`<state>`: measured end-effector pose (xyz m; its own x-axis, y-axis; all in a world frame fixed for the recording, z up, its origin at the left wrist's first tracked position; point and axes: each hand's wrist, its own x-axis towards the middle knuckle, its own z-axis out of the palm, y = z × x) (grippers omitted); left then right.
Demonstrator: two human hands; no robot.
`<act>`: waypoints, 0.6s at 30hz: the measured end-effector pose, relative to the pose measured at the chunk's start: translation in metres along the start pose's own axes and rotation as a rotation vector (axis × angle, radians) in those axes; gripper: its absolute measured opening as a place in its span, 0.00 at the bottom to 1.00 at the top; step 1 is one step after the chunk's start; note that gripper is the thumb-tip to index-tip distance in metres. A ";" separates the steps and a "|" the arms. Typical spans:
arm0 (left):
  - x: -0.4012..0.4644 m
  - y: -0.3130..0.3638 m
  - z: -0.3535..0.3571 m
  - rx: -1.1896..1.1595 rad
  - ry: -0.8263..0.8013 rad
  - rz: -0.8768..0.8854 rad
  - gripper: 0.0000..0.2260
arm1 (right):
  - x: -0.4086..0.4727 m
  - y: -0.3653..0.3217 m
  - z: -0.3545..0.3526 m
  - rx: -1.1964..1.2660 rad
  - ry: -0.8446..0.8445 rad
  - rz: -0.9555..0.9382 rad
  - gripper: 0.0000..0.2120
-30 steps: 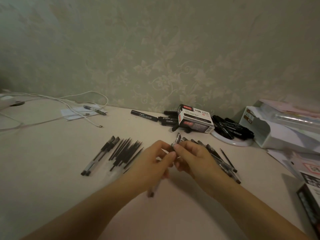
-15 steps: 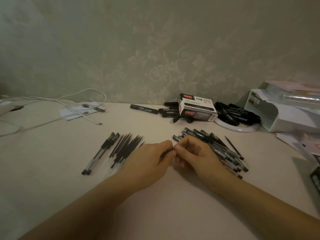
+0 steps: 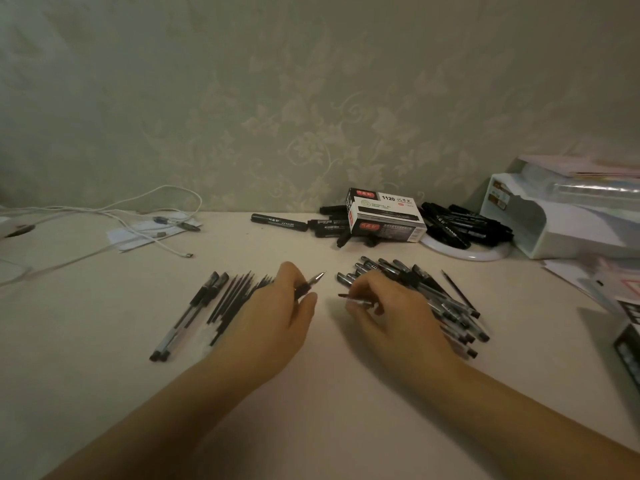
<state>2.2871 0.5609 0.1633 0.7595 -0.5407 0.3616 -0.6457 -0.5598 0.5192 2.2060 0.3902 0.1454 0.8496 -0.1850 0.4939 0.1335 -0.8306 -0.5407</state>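
My left hand (image 3: 277, 317) grips a gel pen (image 3: 309, 285) whose bare metal tip points up and to the right, just above the table. My right hand (image 3: 388, 313) pinches a small dark pen cap (image 3: 353, 298) in its fingertips, a short gap from the pen's tip. Under and behind my right hand lies a heap of several capped gel pens (image 3: 446, 299). Left of my left hand lie a row of black refills (image 3: 235, 296) and two capped pens (image 3: 188, 315).
At the back stand a marker box (image 3: 384, 216), loose black markers (image 3: 278, 221) and a white plate of markers (image 3: 464, 251). A white organiser (image 3: 554, 230) sits at the right, with papers and a dark box (image 3: 628, 344) below it. White cables (image 3: 138, 216) trail at the left.
My hands have come apart: the pen stays in my left hand with its tip bared, the cap in my right. Both hands dropped lower toward the table, and the view tilted.
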 end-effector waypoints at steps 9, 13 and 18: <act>-0.005 0.006 0.001 -0.001 0.017 0.128 0.04 | 0.002 0.001 0.007 -0.209 -0.102 -0.088 0.03; -0.005 0.006 0.001 -0.010 0.021 0.137 0.04 | 0.002 0.002 0.005 -0.102 -0.056 -0.050 0.05; -0.006 0.007 0.001 -0.040 0.037 0.201 0.03 | 0.004 -0.007 0.000 0.319 -0.005 0.118 0.13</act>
<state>2.2778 0.5596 0.1645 0.6182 -0.6156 0.4889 -0.7818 -0.4171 0.4635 2.2084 0.3956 0.1507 0.8713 -0.2666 0.4120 0.1863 -0.5969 -0.7804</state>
